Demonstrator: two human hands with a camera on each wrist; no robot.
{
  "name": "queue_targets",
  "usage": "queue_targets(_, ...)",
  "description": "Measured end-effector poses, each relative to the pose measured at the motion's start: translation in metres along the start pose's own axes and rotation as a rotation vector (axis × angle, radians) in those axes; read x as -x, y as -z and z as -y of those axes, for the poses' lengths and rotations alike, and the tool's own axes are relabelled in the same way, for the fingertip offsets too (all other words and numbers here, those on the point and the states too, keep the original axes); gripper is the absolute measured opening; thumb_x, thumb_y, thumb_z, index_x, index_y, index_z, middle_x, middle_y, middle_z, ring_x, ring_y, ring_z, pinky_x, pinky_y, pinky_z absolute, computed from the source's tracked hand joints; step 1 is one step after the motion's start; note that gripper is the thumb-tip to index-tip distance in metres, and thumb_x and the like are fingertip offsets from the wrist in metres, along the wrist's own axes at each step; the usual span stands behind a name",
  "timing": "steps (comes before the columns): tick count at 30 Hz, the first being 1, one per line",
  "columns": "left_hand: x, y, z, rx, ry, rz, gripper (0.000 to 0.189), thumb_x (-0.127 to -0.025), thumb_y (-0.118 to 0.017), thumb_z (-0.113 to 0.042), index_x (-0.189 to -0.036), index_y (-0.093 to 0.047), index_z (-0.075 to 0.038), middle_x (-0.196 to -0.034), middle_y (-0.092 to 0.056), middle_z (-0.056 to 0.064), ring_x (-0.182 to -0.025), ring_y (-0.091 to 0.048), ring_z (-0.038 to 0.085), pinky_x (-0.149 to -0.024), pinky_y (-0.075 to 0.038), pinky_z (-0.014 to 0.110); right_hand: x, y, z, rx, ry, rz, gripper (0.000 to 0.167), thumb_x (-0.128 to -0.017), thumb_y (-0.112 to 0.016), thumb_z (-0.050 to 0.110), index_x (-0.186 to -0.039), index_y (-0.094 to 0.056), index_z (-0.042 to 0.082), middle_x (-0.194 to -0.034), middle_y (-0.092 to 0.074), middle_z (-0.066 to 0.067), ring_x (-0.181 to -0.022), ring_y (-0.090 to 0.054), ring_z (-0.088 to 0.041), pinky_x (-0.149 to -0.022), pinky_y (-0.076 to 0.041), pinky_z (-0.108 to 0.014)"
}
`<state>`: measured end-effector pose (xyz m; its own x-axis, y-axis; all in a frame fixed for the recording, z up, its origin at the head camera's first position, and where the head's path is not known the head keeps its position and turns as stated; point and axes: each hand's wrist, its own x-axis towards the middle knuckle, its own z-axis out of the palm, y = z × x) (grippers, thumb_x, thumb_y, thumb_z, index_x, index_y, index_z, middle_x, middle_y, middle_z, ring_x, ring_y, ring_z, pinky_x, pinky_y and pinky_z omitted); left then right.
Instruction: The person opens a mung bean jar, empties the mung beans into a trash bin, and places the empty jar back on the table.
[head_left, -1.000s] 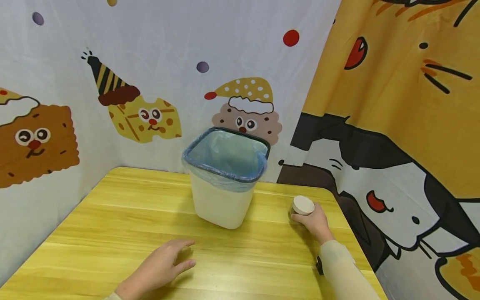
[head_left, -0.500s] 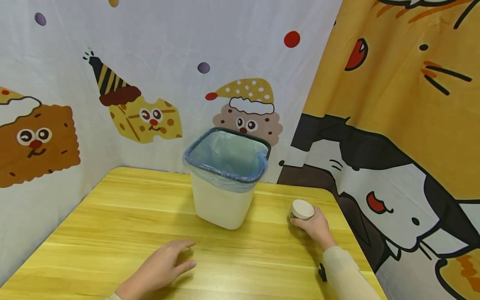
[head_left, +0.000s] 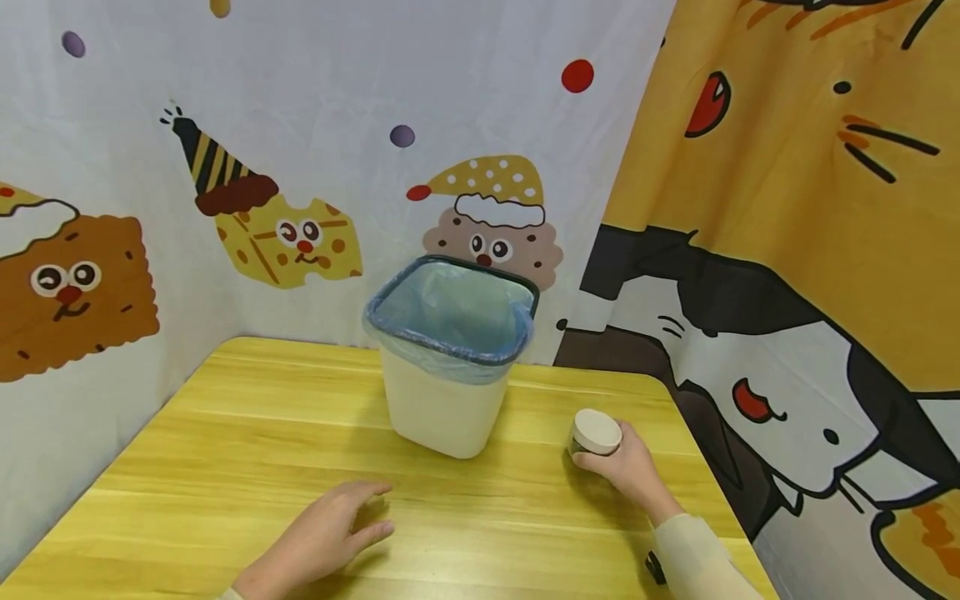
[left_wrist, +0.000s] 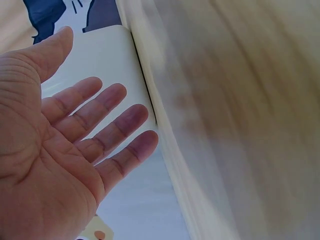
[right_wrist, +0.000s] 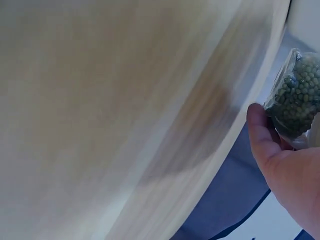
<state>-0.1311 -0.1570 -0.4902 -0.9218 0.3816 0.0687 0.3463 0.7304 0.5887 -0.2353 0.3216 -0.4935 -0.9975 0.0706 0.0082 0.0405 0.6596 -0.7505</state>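
Observation:
In the head view my right hand (head_left: 628, 468) grips a small clear jar with a flat white lid (head_left: 597, 431), over the right side of the table. The right wrist view shows small green beans, like mung beans, through the wall of the jar (right_wrist: 298, 95), with a thumb along its side. My left hand (head_left: 322, 531) hovers low over the table's front, nearest to the bin, holding nothing. Its fingers (left_wrist: 114, 96) are spread and relaxed in the left wrist view. A white waste bin (head_left: 442, 408) stands between and beyond the hands, lined with a blue bag (head_left: 457, 367).
The yellow wood-grain table (head_left: 247, 433) bears the bin near its back edge. Behind rises a white cloth backdrop (head_left: 315, 75) with cartoon prints; a yellow printed curtain (head_left: 787, 183) hangs along the right. A small black object (head_left: 655, 568) shows at the right sleeve.
My right hand has brought the jar a little left and nearer to me. The left hand and the bin have stayed put.

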Motion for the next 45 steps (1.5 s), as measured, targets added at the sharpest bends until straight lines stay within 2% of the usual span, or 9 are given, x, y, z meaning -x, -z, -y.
queue_targets(9, 0.001, -0.002, -0.002, -0.001, -0.002, -0.014, 0.054, -0.1, -0.075, -0.041, -0.142, -0.067, -0.008, -0.142, -0.07, 0.013, -0.131, -0.066, 0.04, -0.106, -0.057, 0.062, 0.03, -0.01, 0.02, -0.037, 0.056, 0.073, 0.092, -0.075, -0.099, 0.034, -0.148, -0.051, 0.005, -0.133, -0.069, -0.012, -0.118, -0.067, -0.023, -0.099, -0.056, -0.037)
queue_targets(14, -0.001, -0.002, -0.005, 0.002, -0.015, -0.015, 0.054, -0.1, -0.075, -0.042, -0.142, -0.067, -0.008, -0.143, -0.07, 0.011, -0.132, -0.066, 0.038, -0.107, -0.057, 0.06, 0.047, -0.02, 0.035, -0.127, 0.074, 0.139, 0.089, -0.075, -0.098, 0.027, -0.149, -0.052, 0.008, -0.133, -0.069, -0.011, -0.117, -0.068, -0.021, -0.095, -0.058, -0.035)
queue_targets(21, -0.003, 0.002, -0.013, 0.047, -0.041, -0.013, 0.056, -0.102, -0.071, -0.048, -0.142, -0.067, -0.01, -0.143, -0.07, 0.009, -0.132, -0.067, 0.035, -0.105, -0.059, 0.058, 0.067, -0.035, 0.055, -0.241, 0.094, 0.256, 0.086, -0.077, -0.096, 0.022, -0.15, -0.051, 0.009, -0.136, -0.067, -0.011, -0.122, -0.066, -0.022, -0.098, -0.057, -0.036)
queue_targets(25, -0.005, 0.003, -0.02, 0.073, -0.083, -0.035, 0.057, -0.103, -0.066, -0.054, -0.142, -0.067, -0.013, -0.142, -0.071, 0.007, -0.126, -0.07, 0.031, -0.099, -0.063, 0.052, 0.077, -0.043, 0.065, -0.297, 0.122, 0.327, 0.082, -0.08, -0.094, 0.021, -0.149, -0.052, 0.005, -0.135, -0.068, -0.013, -0.122, -0.065, -0.023, -0.099, -0.056, -0.032)
queue_targets(31, -0.008, 0.001, -0.033, 0.131, -0.138, -0.069, 0.048, -0.104, -0.067, -0.049, -0.14, -0.069, -0.017, -0.135, -0.074, 0.003, -0.114, -0.072, 0.025, -0.086, -0.065, 0.04, 0.092, -0.06, 0.074, -0.392, 0.124, 0.405, 0.075, -0.081, -0.092, 0.016, -0.146, -0.058, 0.002, -0.131, -0.072, -0.013, -0.119, -0.067, -0.021, -0.098, -0.055, -0.021)
queue_targets(38, -0.011, -0.002, -0.048, 0.123, -0.239, -0.133, 0.046, -0.104, -0.069, -0.048, -0.137, -0.071, -0.016, -0.129, -0.075, -0.002, -0.106, -0.07, 0.011, -0.083, -0.064, 0.033, 0.102, -0.075, 0.082, -0.463, 0.162, 0.475, 0.073, -0.08, -0.092, 0.014, -0.144, -0.06, 0.002, -0.131, -0.072, -0.013, -0.117, -0.07, -0.018, -0.1, -0.056, -0.021)
queue_targets(45, -0.019, -0.002, -0.062, 0.18, -0.341, -0.157, 0.05, -0.101, -0.074, -0.044, -0.142, -0.066, -0.016, -0.136, -0.072, 0.002, -0.102, -0.066, 0.006, -0.08, -0.062, 0.027, 0.106, -0.084, 0.092, -0.5, 0.176, 0.53, 0.07, -0.08, -0.09, 0.013, -0.143, -0.061, 0.006, -0.129, -0.073, -0.008, -0.116, -0.07, -0.02, -0.1, -0.056, -0.023)
